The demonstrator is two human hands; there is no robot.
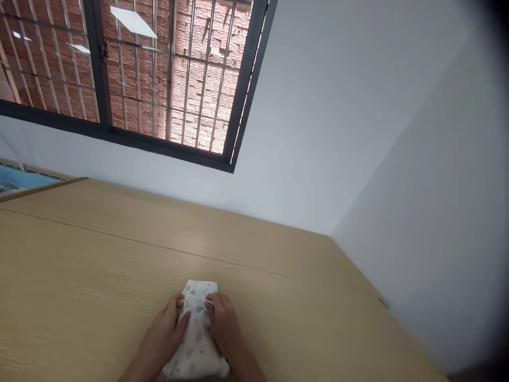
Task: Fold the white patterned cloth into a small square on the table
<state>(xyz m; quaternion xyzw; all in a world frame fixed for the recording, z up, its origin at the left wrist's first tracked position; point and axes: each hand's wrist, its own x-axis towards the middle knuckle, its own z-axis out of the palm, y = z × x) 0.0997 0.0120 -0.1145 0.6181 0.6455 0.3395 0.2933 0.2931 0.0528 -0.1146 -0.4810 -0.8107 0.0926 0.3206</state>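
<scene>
A small white cloth with a faint printed pattern (195, 339) lies folded on the light wooden table (99, 286), near the bottom middle of the head view. My left hand (169, 326) rests on the cloth's left side with its fingers curled over the fabric. My right hand (225, 321) presses on the right side, fingers pinched at the upper fold. The two hands meet near the cloth's far end.
The table runs to a white wall at the back and a white wall on the right (437, 212). A black-framed window with metal bars (159, 79) shows a brick wall outside. A framed blue picture (19, 180) lies at the far left.
</scene>
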